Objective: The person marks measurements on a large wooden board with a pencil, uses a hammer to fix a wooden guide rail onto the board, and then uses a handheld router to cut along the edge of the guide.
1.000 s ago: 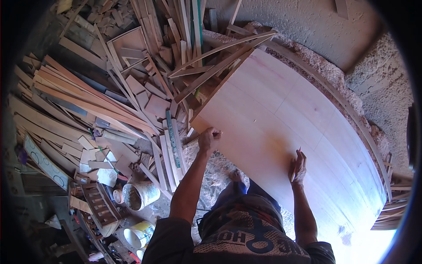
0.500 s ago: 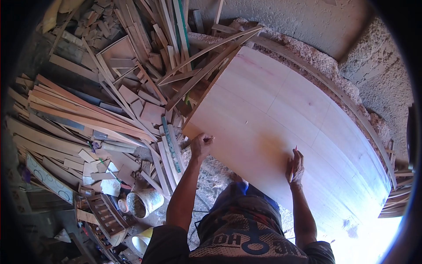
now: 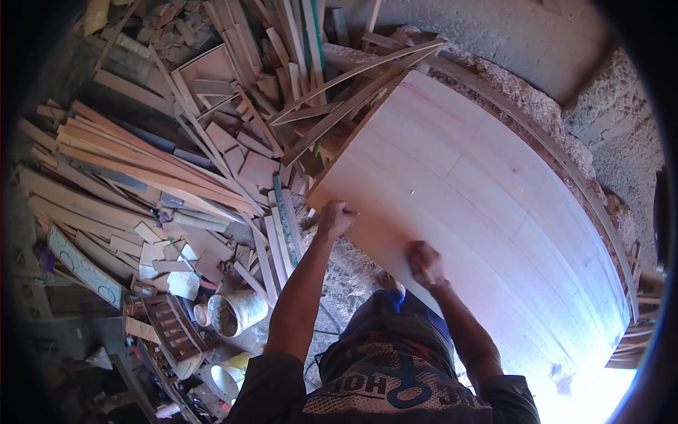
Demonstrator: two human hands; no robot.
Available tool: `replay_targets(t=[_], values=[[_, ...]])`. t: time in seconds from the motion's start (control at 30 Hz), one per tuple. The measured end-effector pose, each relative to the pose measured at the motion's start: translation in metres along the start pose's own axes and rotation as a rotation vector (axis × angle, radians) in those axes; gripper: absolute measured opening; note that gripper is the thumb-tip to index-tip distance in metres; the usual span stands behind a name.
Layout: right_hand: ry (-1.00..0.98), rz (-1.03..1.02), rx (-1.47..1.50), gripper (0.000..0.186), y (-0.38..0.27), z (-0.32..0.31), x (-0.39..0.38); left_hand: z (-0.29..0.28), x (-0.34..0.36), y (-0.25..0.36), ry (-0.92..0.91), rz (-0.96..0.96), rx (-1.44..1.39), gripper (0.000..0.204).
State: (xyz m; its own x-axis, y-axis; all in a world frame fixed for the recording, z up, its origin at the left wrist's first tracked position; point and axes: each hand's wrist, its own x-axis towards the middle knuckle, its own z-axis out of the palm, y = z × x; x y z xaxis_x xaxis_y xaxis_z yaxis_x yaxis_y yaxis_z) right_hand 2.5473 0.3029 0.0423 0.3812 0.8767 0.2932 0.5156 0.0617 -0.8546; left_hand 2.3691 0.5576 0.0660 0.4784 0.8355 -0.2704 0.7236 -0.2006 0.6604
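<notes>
A large pale wooden panel (image 3: 487, 191) with thin straight lines across its face lies in front of me. My left hand (image 3: 337, 218) is closed at the panel's near left edge, fingertips pinched together. Whatever it pinches is too small to make out. Over the panel's near part, right of the left hand, my right hand (image 3: 424, 261) is closed around a slim pencil (image 3: 428, 275). Motion smears that hand, and its fingers cover most of the pencil. A tiny light chip (image 3: 412, 192) rests on the panel beyond both hands.
Loose wooden strips (image 3: 148, 159) and offcuts pile up on the left. A white bucket (image 3: 247, 311) and a yellowish container (image 3: 230, 374) stand on the floor at the lower left. Long slats (image 3: 353, 113) lean by the panel's far left corner. A rough wall (image 3: 508, 42) rises behind.
My right hand has moved left across the panel with the pencil, toward my left hand, and turned. The left hand stays at the panel's edge. The whole view has shifted slightly.
</notes>
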Motion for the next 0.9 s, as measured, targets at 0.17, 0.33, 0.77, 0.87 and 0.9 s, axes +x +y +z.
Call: replay_targets(t=[0.17, 0.33, 0.77, 0.87, 0.9], values=[[-0.127, -0.198, 0.112, 0.018, -0.048, 0.067, 0.057, -0.008, -0.004, 0.012, -0.046, -0.039, 0.024, 0.024], [-0.096, -0.178, 0.056, 0.012, -0.043, 0.09, 0.062, 0.002, 0.002, -0.003, -0.023, 0.02, -0.011, 0.026], [-0.095, -0.215, -0.029, 0.013, -0.04, 0.099, 0.065, -0.002, -0.002, 0.0, -0.012, 0.031, 0.009, 0.026], [-0.083, -0.215, -0.028, 0.013, -0.04, 0.101, 0.065, -0.001, -0.002, -0.002, 0.006, 0.038, 0.029, 0.027], [-0.076, -0.218, -0.025, 0.013, -0.041, 0.102, 0.065, -0.001, -0.002, -0.004, 0.012, 0.034, 0.026, 0.027]])
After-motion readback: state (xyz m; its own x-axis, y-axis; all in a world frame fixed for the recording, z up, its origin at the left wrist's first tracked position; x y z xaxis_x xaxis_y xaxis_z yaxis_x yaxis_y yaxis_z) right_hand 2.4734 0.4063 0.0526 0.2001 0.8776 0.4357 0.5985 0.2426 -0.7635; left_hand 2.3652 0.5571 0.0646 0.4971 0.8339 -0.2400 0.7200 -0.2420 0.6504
